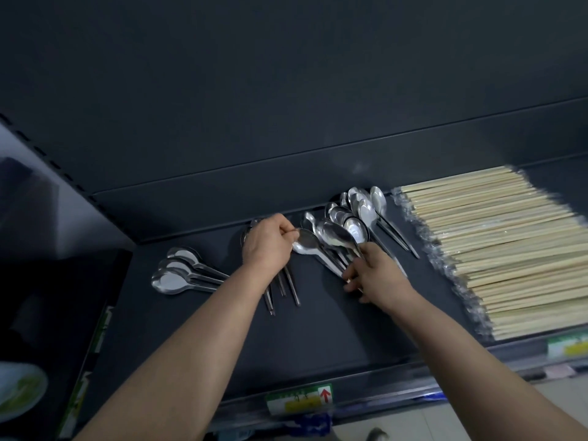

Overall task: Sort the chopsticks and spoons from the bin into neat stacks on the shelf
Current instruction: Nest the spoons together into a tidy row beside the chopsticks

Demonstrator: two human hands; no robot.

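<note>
Your left hand (pixel 267 245) pinches one shiny steel spoon (pixel 306 245), right hand (pixel 374 275) grips the fanned steel spoon bundle (pixel 335 235); nest bowls squarely.

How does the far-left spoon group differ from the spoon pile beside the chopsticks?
The far-left spoon group has three spoons, neatly overlapped; the spoon pile has more, loosely fanned. No hand touches the group; the right hand grips handles in the pile. Both are shiny metal on the shelf.

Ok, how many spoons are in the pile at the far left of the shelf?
3, overlapping: rear spoon, middle spoon, front spoon. Others could be nested beneath.
</note>
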